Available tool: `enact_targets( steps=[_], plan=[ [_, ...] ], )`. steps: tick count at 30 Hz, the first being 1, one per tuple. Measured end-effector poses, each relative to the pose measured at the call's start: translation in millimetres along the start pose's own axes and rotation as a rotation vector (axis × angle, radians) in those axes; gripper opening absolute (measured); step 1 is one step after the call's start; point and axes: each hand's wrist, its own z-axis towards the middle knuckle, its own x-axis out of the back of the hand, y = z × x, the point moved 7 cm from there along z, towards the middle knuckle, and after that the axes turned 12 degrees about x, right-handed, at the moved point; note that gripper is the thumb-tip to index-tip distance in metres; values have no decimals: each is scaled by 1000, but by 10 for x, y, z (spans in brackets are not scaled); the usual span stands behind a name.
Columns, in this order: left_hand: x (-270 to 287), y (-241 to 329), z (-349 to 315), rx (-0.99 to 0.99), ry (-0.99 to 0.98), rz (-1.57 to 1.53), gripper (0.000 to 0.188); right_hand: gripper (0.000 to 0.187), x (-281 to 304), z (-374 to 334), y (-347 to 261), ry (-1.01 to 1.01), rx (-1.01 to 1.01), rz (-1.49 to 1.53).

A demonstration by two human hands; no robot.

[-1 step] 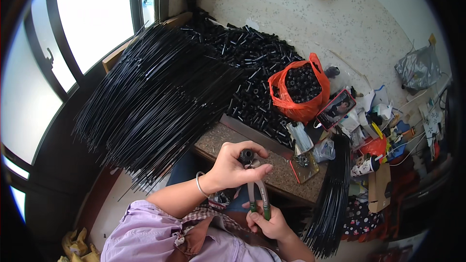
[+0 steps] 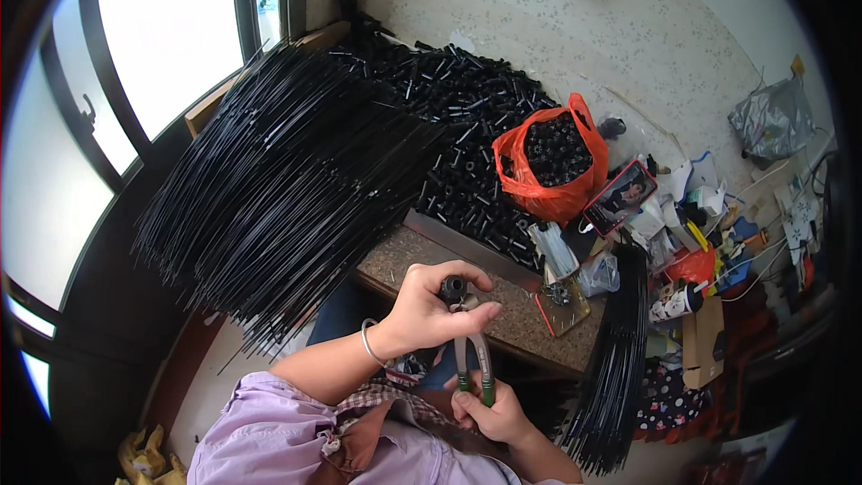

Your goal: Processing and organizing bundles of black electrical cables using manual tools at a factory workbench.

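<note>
My left hand (image 2: 420,307) is closed around a small black cylindrical part (image 2: 453,288), whose round hole faces up between thumb and fingers. Below it, my right hand (image 2: 496,410) grips a pair of pliers (image 2: 486,359) by the green handle ends. Their bare metal arms reach up to the black part, and the jaws are mostly hidden by my left thumb. Both hands are in front of a speckled tabletop (image 2: 395,256). A heap of black tubular parts (image 2: 467,166) covers the table beyond them.
Long thin black rods (image 2: 269,180) lie in a big sheaf at the left. An orange-red bag (image 2: 545,205) holds small black pieces. Beside it a phone (image 2: 621,198) leans near clutter. A narrower rod bundle (image 2: 612,368) hangs off the table's right end.
The whole view has shifted very slightly. My hands, the pliers and the black part keep the same hold and position.
</note>
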Motion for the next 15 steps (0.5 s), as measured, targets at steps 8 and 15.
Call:
enact_targets(
  steps=[8,15],
  plan=[
    [-54,-316,35,50,88,-28,36,16,414,220,91,261,218,-513],
    [-184,-354,77,-45,-51,-16,50,31,2415,352,-174,867,316,-1302]
  ],
)
